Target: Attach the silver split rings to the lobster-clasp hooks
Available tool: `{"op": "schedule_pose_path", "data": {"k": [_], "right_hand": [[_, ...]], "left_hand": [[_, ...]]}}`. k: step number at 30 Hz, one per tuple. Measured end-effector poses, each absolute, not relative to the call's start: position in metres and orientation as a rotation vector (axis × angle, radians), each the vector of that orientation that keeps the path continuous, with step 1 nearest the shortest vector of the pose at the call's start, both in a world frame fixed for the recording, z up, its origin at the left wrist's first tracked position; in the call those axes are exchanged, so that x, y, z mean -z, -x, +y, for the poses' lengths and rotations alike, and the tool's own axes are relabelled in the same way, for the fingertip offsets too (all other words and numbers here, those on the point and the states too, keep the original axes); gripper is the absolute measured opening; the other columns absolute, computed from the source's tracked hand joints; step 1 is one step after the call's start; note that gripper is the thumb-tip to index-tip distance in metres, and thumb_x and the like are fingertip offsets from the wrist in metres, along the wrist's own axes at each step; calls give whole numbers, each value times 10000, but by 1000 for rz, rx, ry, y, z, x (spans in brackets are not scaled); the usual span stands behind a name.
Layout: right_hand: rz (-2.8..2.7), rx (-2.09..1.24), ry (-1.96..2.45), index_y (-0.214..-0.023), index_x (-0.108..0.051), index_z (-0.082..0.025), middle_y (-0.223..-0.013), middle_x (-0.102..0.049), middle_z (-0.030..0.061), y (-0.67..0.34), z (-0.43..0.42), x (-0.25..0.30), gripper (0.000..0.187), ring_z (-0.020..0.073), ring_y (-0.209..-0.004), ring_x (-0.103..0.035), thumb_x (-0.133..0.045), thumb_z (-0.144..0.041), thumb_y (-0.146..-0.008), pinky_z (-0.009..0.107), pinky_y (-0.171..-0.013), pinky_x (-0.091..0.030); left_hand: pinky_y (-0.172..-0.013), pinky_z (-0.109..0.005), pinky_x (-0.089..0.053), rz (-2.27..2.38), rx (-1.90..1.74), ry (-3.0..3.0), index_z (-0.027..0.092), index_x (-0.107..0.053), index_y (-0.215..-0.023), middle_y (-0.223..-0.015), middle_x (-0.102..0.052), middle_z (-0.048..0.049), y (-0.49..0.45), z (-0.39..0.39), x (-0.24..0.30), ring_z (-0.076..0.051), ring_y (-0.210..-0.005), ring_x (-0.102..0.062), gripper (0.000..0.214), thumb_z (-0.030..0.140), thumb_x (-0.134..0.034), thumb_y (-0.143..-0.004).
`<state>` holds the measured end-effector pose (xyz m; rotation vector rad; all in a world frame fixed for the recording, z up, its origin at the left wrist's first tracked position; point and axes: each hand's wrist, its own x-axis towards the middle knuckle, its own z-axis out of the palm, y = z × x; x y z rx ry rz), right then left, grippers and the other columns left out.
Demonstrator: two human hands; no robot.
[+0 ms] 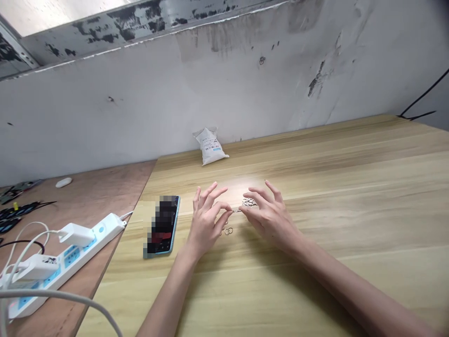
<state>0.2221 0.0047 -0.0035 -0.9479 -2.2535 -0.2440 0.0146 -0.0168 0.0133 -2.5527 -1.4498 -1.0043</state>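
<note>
While my left hand (206,220) and right hand (270,216) hover apart above the pale wood-grain tabletop (351,196), their fingertips pinch a thin metal piece (235,211) between them. Just beyond lies a tangled heap of small silver rings (249,202); two loose rings (228,230) sit near my left hand, on the smooth laminate.

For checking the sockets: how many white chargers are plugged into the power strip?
2: one charger midway along the power strip, another charger nearer its lower end.
</note>
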Motion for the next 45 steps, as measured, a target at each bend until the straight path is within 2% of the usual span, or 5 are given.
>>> {"op": "schedule_pose_path", "data": {"k": [10,15,30,38,45], "right_hand": [[-2290,243,920,-1056,-694,-226,-1090,-693,69,-212,-3,16,250,233,-1163,-562,-517,-113,-920,502,-1143,-270],[-2236,261,922,-926,-705,-231,-1055,-699,55,-213,-2,10,161,223,-1111,-587,-560,-161,-920,489,-1136,-272],[-2372,289,909,-961,-699,-249,-1017,-677,58,-224,6,9,194,235,-1117,-560,-543,-141,-921,498,-1116,-267],[-2361,212,850,-963,-710,-267,-1004,-679,43,-227,8,7,195,217,-1076,-571,-575,-139,-903,482,-1094,-305],[-2370,114,838,-856,-715,-240,-979,-679,39,-221,7,14,132,201,-1008,-575,-594,-232,-908,460,-1070,-334]], "left_hand": [[-1174,-587,-196,-1739,1136,2687,237,-587,-941,-1359,-568,-49,-34,-22,-1,-249,-1400,-369,66,231,-523,-955],[-1113,-541,-340,-1836,1270,2613,225,-610,-890,-1322,-577,-69,-24,-17,-5,-265,-1374,-389,55,241,-571,-926],[-1099,-507,-340,-1446,848,2688,246,-685,-835,-1280,-618,-43,-13,-14,-3,-268,-1335,-432,107,222,-606,-903],[-1087,-503,-394,-1676,1221,2765,244,-703,-772,-1290,-617,-36,-15,-16,-15,-267,-1333,-444,90,241,-684,-860],[-1058,-508,-403,-1854,1326,2339,234,-689,-819,-1176,-649,-52,7,-6,-12,-261,-1240,-502,72,252,-648,-876]]}}
